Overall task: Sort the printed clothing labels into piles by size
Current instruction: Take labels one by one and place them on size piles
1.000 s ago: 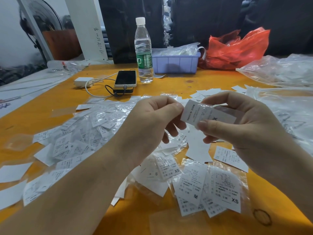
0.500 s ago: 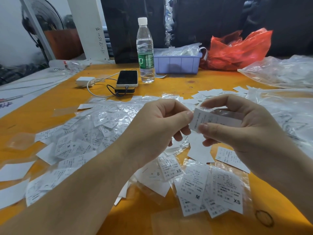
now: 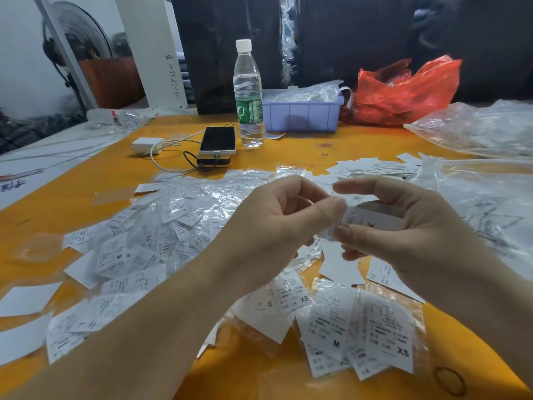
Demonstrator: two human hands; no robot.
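Both hands meet above the orange table [image 3: 288,157] on one white printed label in a clear sleeve [image 3: 372,223]. My left hand [image 3: 277,226] pinches its left end between thumb and fingers. My right hand [image 3: 403,226] holds the rest between thumb and curled fingers; the print is blurred and partly hidden. A big loose heap of sleeved labels [image 3: 161,232] spreads to the left. Near the front lie labels marked S [image 3: 269,304], XS [image 3: 291,293], M [image 3: 331,324] and XS [image 3: 389,327]. A small stack of labels [image 3: 372,166] lies behind the hands.
At the back stand a water bottle [image 3: 248,96], a phone on a power bank [image 3: 217,141] with a charger and cable [image 3: 147,145], a lilac bin [image 3: 301,115] and a red bag [image 3: 403,90]. Clear plastic bags [image 3: 478,131] fill the right side. A rubber band [image 3: 448,381] lies front right.
My left hand has closed in on the label's left end and now pinches it. The label has sunk deeper into my right hand and turned, hiding most of its print.
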